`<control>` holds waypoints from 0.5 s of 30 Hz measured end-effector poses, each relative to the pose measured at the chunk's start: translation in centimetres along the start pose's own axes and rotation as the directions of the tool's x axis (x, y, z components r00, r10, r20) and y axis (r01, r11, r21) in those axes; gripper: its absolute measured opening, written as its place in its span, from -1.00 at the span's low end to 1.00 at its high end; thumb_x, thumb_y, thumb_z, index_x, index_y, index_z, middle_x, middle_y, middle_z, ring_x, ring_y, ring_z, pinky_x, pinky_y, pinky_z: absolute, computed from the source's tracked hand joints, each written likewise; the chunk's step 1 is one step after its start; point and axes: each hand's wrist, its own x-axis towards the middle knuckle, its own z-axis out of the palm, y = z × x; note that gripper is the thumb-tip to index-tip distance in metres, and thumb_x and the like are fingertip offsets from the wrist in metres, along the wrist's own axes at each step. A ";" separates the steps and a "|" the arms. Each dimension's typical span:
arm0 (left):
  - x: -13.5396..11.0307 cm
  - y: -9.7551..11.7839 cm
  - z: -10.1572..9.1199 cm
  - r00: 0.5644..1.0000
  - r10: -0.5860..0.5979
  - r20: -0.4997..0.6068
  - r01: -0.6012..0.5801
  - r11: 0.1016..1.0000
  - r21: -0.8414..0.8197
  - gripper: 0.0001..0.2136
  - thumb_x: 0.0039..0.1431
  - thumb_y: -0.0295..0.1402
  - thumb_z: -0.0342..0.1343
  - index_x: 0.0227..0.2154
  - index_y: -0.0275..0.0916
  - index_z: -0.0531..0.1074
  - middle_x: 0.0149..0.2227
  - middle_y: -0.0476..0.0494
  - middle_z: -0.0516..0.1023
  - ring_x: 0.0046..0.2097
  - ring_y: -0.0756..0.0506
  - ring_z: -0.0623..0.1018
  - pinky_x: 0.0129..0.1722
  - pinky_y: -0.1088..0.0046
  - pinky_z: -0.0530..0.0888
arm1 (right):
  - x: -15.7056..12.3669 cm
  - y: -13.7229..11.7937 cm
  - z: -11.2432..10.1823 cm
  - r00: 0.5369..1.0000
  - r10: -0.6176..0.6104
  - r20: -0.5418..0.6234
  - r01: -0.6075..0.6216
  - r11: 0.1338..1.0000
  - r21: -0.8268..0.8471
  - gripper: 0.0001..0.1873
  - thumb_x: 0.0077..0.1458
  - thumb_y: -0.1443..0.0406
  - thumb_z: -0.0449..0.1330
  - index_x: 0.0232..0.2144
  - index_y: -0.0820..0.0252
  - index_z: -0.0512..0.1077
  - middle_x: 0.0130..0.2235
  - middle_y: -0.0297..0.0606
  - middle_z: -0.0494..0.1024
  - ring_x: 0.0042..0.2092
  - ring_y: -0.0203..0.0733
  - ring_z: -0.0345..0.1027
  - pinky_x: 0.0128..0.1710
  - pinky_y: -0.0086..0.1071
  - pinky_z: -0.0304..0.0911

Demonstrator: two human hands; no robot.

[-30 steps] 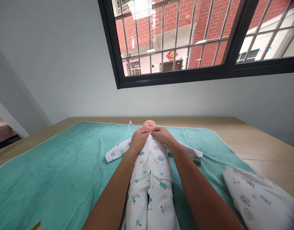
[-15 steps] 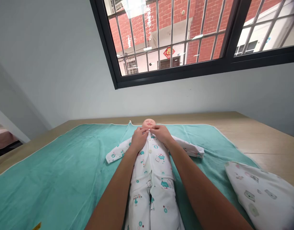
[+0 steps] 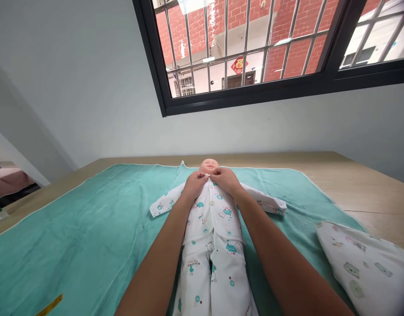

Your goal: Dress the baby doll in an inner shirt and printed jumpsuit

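Note:
A baby doll (image 3: 209, 165) lies on its back, dressed in a white printed baby outfit (image 3: 202, 224) with long sleeves and legs. At its neckline, my left hand (image 3: 194, 185) pinches one side of the collar. My right hand (image 3: 227, 180) pinches the other side, and the fingertips of both nearly meet just below the doll's chin. Down the front, below my fingers, a button (image 3: 211, 202) shows. Whatever lies exactly between the fingertips is too small to make out. Both sleeves spread outward past my wrists.
Under the doll a turquoise blanket (image 3: 99, 228) covers much of the wooden tabletop (image 3: 369, 193). A folded white printed cloth (image 3: 366, 267) lies at right. A yellow strip (image 3: 49, 305) is at the lower left. Behind stands a wall with a barred window (image 3: 241, 87).
The camera view has shifted slightly, so everything sits a little farther right and higher. Both hands stay at the collar, with only small finger movement.

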 end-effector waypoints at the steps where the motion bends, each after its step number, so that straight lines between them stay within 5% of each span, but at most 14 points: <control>1: -0.1 0.0 0.0 1.000 -0.019 -0.004 0.019 0.999 -0.030 -0.89 0.05 -0.33 0.12 -0.46 -0.26 0.46 -0.37 -0.05 0.49 -0.31 -0.03 0.44 -0.26 0.47 0.35 | 0.0 -0.1 0.1 1.000 0.006 -0.006 -0.006 1.000 -0.010 -0.82 -0.15 0.22 0.11 -0.66 0.18 0.27 -0.56 -0.41 0.31 -0.45 -0.33 0.14 -0.48 -0.45 -0.03; 5: -0.3 0.1 0.0 0.995 -0.087 -0.051 0.080 0.988 -0.133 -0.89 0.04 -0.30 0.08 -0.47 -0.25 0.38 -0.55 0.07 0.33 -0.52 0.04 0.28 -0.47 0.51 0.26 | -0.1 -0.3 -0.2 0.996 0.087 0.006 -0.087 0.995 0.055 -0.83 -0.14 0.21 0.09 -0.62 0.17 0.25 -0.56 -0.42 0.31 -0.49 -0.35 0.14 -0.51 -0.46 -0.03; 9: -0.2 -0.2 -0.5 0.982 -0.096 -0.164 0.063 0.979 -0.194 -0.91 0.07 -0.34 0.03 -0.47 -0.23 0.32 -0.52 0.08 0.31 -0.48 0.06 0.30 -0.40 0.53 0.29 | 0.0 0.3 -1.7 0.980 0.188 0.067 -0.194 0.974 0.113 -0.83 -0.05 0.19 0.02 -0.52 0.16 0.26 -0.57 -0.43 0.27 -0.55 -0.38 0.07 -0.56 -0.47 -0.04; 15: -1.0 1.1 -1.6 0.984 -0.110 -0.142 0.091 0.987 -0.135 -0.99 -0.05 -0.45 0.11 -0.51 -0.26 0.39 -0.48 0.01 0.42 -0.42 0.02 0.35 -0.37 0.49 0.29 | -0.1 -0.4 -4.4 0.964 0.214 0.160 -0.191 0.970 -0.149 -0.91 -0.15 0.31 0.16 -0.58 0.19 0.30 -0.56 -0.34 0.38 -0.51 -0.32 0.20 -0.53 -0.44 -0.01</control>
